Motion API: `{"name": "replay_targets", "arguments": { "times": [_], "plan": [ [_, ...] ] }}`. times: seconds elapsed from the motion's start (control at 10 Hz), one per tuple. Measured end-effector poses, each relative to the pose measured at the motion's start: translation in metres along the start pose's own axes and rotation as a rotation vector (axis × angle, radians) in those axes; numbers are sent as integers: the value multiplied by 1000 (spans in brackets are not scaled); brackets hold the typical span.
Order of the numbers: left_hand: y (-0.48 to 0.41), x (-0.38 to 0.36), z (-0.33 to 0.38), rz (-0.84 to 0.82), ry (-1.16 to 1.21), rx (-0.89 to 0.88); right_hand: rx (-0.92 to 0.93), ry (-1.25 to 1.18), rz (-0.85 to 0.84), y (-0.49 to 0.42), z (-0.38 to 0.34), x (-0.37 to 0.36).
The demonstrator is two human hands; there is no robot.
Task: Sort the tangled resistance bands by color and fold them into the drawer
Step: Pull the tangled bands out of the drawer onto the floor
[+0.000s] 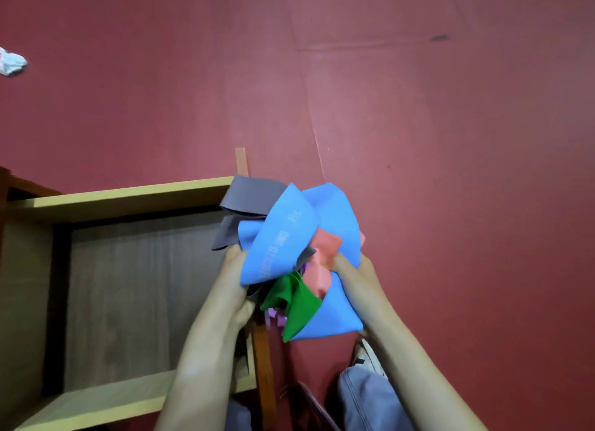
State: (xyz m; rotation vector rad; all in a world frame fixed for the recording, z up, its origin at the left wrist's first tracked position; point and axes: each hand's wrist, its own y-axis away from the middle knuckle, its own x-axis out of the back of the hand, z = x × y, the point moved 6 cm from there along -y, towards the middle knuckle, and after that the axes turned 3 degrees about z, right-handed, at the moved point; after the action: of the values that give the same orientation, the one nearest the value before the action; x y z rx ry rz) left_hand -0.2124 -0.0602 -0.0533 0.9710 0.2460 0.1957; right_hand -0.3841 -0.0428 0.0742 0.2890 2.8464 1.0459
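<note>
Tangle of bands (289,253) held in air over floor (418,141), just beside right edge of open drawer (128,198); nothing sorted or folded yet. Left hand (236,279) clamped on tangle's left side, right hand (352,276) pinching right side near salmon band (322,256). Blue band (280,237) wraps outside; grey band (248,195) hangs loose at top, green band (299,305) pokes out below. Risks: pulling hands apart likely cinches knot tighter; stretched band may snap back; loose grey band may slip out, drop into drawer unsorted.
</note>
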Motion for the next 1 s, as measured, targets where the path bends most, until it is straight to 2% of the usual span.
{"name": "replay_targets", "arguments": {
  "times": [0.1, 0.2, 0.3, 0.4, 0.6, 0.7, 0.9, 1.0],
  "plan": [
    [45, -48, 26, -17, -12, 37, 18, 14, 22, -5, -10, 28],
    [67, -78, 23, -94, 22, -29, 20, 106, 95, -20, 3, 61],
    [63, -93, 2, -57, -83, -24, -33, 159, 111, -34, 28, 81],
    [41, -90, -32, 49, -158, 79, -98, 158, 90, -46, 57, 91],
    [18, -86, -71, 114, -230, -50, -178, 220, 15, -76, 87, 96],
    [5, -78, -100, 200, -262, 105, -243, 418, 76, -98, 100, 120],
    [6, -65, -115, 362, -311, 57, -200, 555, 268, -110, 91, 162],
    [8, -63, -130, 420, -296, 42, -196, 587, 271, -111, 97, 170]
  ]
}}
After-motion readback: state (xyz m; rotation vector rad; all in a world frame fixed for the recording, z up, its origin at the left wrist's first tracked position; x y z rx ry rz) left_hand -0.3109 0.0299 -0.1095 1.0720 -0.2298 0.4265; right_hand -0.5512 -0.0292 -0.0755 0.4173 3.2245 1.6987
